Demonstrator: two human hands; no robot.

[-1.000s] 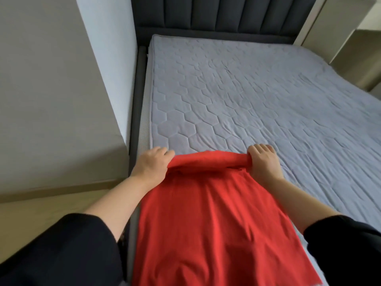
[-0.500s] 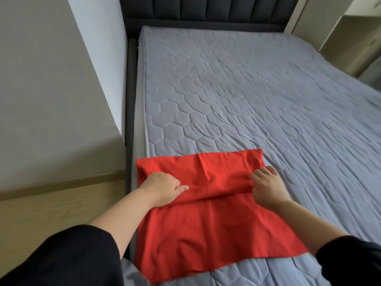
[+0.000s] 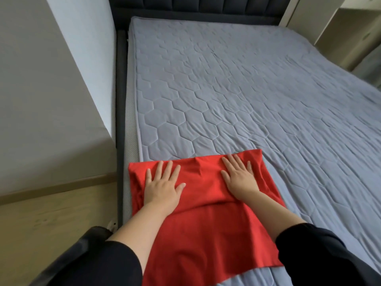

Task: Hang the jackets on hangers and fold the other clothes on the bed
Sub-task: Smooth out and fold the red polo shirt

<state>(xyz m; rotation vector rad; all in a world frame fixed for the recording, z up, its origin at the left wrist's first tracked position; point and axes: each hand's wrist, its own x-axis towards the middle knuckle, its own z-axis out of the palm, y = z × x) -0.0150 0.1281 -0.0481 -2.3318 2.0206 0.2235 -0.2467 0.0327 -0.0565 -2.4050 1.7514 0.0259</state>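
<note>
Pressing cloth (image 3: 206,234): left (image 3: 162,189), right hand (image 3: 240,178), seemingly flat

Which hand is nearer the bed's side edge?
The left hand, flat on the red cloth by the mattress edge; the right hand lies farther in.

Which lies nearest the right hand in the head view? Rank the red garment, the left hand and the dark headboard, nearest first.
1. Red garment: directly under the right hand, which presses flat on it.
2. Left hand: to its left, also flat on the garment.
3. Dark headboard: at the far end, beyond the grey mattress.
</note>
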